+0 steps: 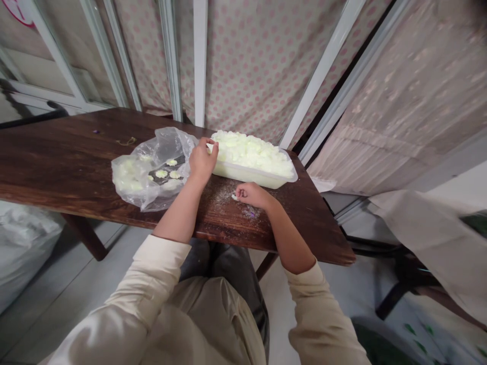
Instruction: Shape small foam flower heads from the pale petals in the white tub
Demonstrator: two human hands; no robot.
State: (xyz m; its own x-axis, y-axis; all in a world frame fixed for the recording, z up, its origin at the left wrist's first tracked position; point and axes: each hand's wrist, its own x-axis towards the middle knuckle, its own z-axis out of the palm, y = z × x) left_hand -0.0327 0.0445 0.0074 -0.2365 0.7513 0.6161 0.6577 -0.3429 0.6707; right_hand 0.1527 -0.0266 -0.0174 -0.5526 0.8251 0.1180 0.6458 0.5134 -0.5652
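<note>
My left hand (203, 161) rests curled at the near left corner of a white plastic tray (262, 176) heaped with pale yellow-white flower-like pieces (251, 148). Its fingers are closed on the tray's rim. My right hand (251, 194) lies on the dark wooden table (68, 162) in front of the tray, with its fingers pinched on a small pale piece (235, 197). White crumbs and dust (249, 212) are scattered on the wood around that hand.
A crumpled clear plastic bag (152, 170) with a few of the same pale pieces lies left of the tray. Dotted curtains and white window frames stand behind the table. A white sack (23, 243) sits on the floor at left.
</note>
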